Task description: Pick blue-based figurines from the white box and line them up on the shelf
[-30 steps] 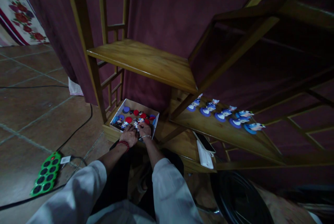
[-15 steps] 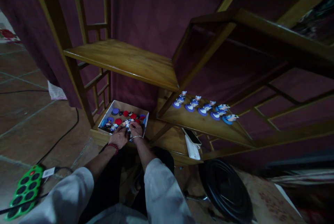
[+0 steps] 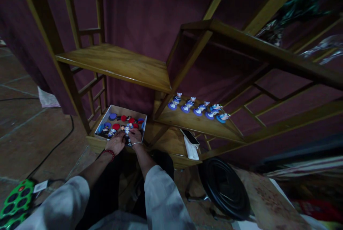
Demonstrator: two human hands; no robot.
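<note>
A shallow white cardboard box (image 3: pixel 107 115) stands low on the left, holding small figurines and red, purple and blue round bases. Both hands are over its near side. My right hand (image 3: pixel 135 136) pinches a small white-and-blue figurine (image 3: pixel 127 129). Beside it, my left hand (image 3: pixel 117 143) has its fingers curled in close to the same figurine; what they grip is hidden. Also in the box are a red round base (image 3: pixel 116 126) and a dark-haired figurine on a purple base (image 3: pixel 106 128).
Several figurines on purple and blue bases (image 3: pixel 198 110) stand in a row on the wooden shelf (image 3: pixel 177 121) to the right. Below lie a phone (image 3: pixel 190 136) and a white object (image 3: pixel 191 150). A black round stool (image 3: pixel 225 189) and green power strip (image 3: pixel 16 201) are nearby.
The camera view has turned, so everything sits farther left in the picture. Both hands stay at the box, and the white-and-blue figurine shows more clearly between them.
</note>
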